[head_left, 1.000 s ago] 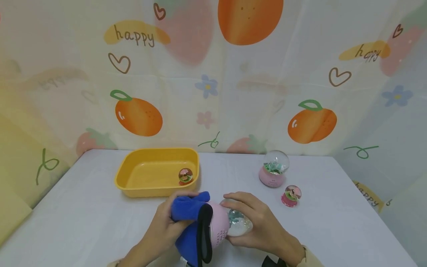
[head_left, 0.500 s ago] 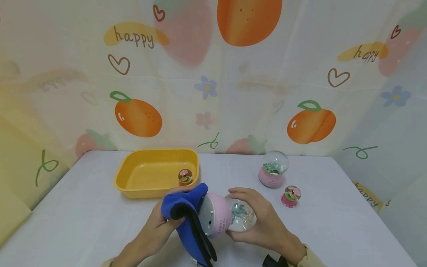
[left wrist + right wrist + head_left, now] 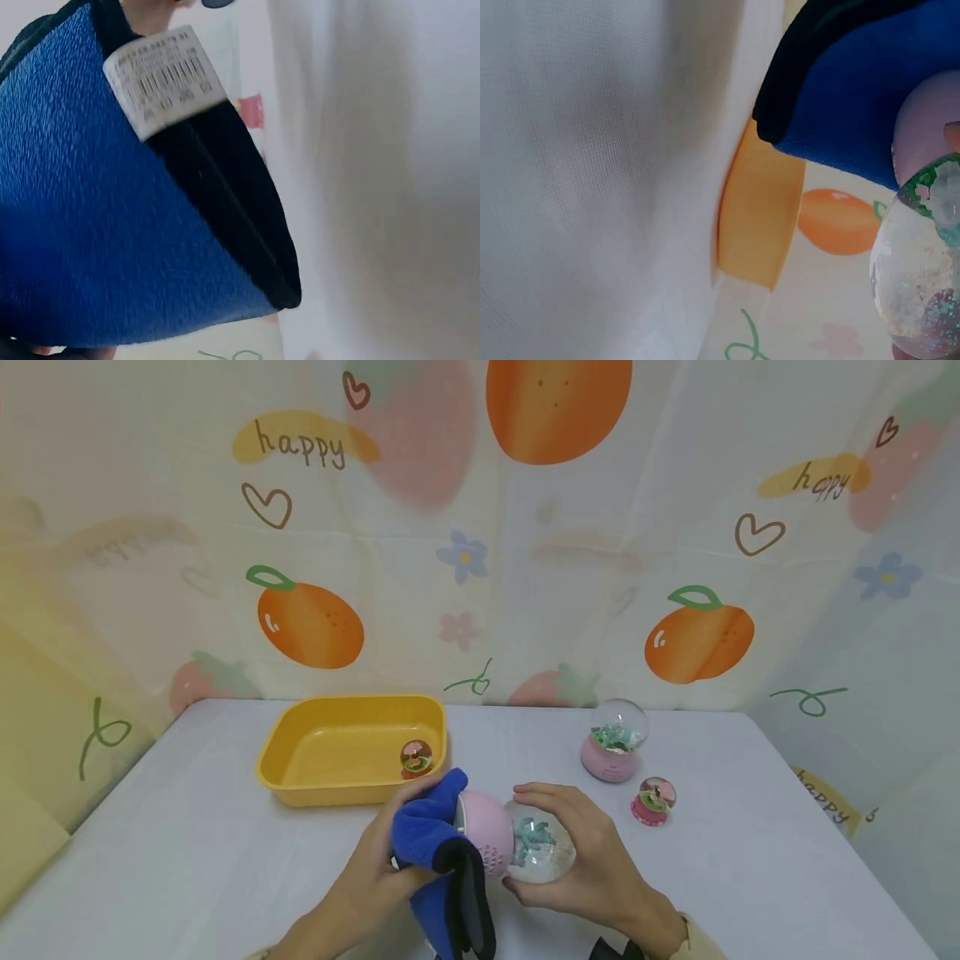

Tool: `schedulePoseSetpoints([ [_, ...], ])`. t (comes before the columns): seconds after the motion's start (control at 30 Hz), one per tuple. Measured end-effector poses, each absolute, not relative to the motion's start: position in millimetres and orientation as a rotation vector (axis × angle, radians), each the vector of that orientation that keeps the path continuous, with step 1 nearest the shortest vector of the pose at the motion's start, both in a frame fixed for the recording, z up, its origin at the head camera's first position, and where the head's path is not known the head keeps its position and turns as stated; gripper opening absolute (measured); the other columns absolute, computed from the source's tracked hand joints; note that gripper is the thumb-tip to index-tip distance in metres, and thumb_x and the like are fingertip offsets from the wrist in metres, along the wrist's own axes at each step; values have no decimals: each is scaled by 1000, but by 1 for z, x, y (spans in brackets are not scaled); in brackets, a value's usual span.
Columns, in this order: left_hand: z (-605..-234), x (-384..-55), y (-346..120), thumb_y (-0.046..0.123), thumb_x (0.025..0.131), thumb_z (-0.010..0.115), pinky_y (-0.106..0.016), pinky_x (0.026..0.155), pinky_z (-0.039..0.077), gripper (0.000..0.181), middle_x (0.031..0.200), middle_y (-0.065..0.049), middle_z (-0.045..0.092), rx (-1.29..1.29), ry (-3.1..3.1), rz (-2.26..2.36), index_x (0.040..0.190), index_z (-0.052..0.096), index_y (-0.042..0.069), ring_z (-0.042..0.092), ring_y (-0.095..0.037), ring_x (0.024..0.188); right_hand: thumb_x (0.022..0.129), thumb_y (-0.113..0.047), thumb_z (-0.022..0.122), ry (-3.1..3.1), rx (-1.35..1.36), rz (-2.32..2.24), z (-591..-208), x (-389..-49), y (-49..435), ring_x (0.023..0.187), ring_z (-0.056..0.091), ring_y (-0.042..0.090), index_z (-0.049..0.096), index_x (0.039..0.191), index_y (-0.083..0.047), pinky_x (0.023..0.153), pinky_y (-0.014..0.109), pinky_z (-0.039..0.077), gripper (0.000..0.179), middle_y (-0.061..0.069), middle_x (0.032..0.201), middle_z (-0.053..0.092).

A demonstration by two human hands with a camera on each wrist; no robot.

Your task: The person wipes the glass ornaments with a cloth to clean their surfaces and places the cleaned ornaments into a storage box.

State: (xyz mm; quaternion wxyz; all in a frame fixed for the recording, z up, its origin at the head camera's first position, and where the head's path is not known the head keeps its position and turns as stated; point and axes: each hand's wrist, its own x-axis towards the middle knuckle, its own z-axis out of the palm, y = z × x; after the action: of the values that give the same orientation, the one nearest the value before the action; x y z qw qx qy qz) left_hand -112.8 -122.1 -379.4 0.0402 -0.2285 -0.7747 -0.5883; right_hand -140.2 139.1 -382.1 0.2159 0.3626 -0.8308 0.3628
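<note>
My right hand [image 3: 592, 860] grips the clear dome of a snow globe [image 3: 487, 833], which lies on its side in the air with its pink base toward the left. A blue cloth [image 3: 423, 831] with black edging is bunched in my left hand [image 3: 375, 872], fingers behind it and thumb in front. The cloth lies against the underside of the pink base. In the left wrist view the cloth [image 3: 112, 195] fills much of the picture and shows a white label. The right wrist view shows the glittery dome [image 3: 911, 277] beside the cloth [image 3: 855, 97].
A yellow tray [image 3: 315, 793] stands behind my left hand, with a small globe [image 3: 416, 758] inside at its right end. Farther right on the white table stand a larger pink-based snow globe [image 3: 611, 760] and a small one [image 3: 654, 802]. A black object [image 3: 615, 950] shows at the bottom edge.
The cloth swung off the base half a second ago, baring its underside, and now covers it again. My left hand has moved right toward the globe; my right hand keeps its grip.
</note>
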Motion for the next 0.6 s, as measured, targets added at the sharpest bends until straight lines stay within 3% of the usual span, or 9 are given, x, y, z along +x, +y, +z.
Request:
schedulePoseSetpoints([
  [0.1,-381,-114,-122,1,88,69,-23,100,46,64,145,-11,53,-707,-2318,-1726,143,43,18,55,-6,123,55,-28,97,-2293,1011,1024,-382,-140,139,116,59,13,56,131,-15,94,34,56,87,1,129,63],
  [0.33,-381,-117,-125,-8,83,70,-25,95,51,56,132,-12,64,-687,-2222,-1581,133,54,12,62,-8,115,55,-23,96,-2270,1002,1069,-381,-140,139,119,58,15,54,130,-13,98,31,54,87,2,132,61],
  [0.47,-379,-117,-126,-4,89,66,-21,97,49,49,133,-3,64,-615,-2217,-1656,133,55,14,61,-3,118,57,-23,95,-2244,985,1085,-380,-141,139,119,59,17,57,130,-13,97,31,54,83,3,132,62],
  [0.6,-378,-119,-130,-7,93,58,-18,96,49,43,130,5,64,-654,-2126,-1716,134,55,6,60,-1,117,58,-25,95,-2230,964,1069,-380,-143,140,115,61,16,58,130,-14,92,35,57,81,3,128,65],
])
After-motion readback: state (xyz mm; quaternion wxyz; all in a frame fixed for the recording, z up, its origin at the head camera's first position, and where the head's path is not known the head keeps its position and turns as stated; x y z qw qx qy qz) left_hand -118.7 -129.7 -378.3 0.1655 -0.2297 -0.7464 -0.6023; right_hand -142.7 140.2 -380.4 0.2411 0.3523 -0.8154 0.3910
